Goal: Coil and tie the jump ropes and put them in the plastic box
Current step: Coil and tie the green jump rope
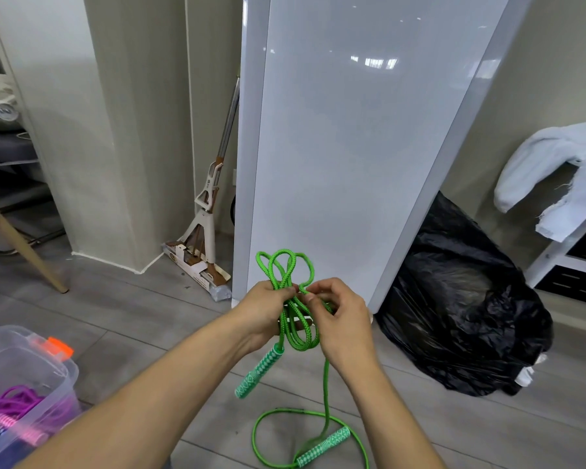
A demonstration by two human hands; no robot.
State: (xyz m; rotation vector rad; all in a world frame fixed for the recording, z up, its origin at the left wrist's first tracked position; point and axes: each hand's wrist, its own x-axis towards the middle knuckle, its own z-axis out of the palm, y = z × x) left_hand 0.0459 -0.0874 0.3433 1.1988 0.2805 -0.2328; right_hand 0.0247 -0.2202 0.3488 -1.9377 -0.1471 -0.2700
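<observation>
Head cam: both forearms reached out in front, hands meeting at the middle of the shot. The left hand [263, 311] had its fingers curled round the gathered loops of the green jump rope [286, 265], and the right hand [339, 319] pinched a strand right beside it between thumb and fingertips. The rope was braided cord, with loops fanning above the fists. One diamond-patterned handle [257, 372] dangled under the left hand; the other handle [323, 446] lay on the grey plank floor [132, 309] with the slack. The clear plastic box [66, 374] sat low left, well apart, with a purple rope [17, 399] inside. A crinkly black bin bag [464, 299] slumped at the right.
</observation>
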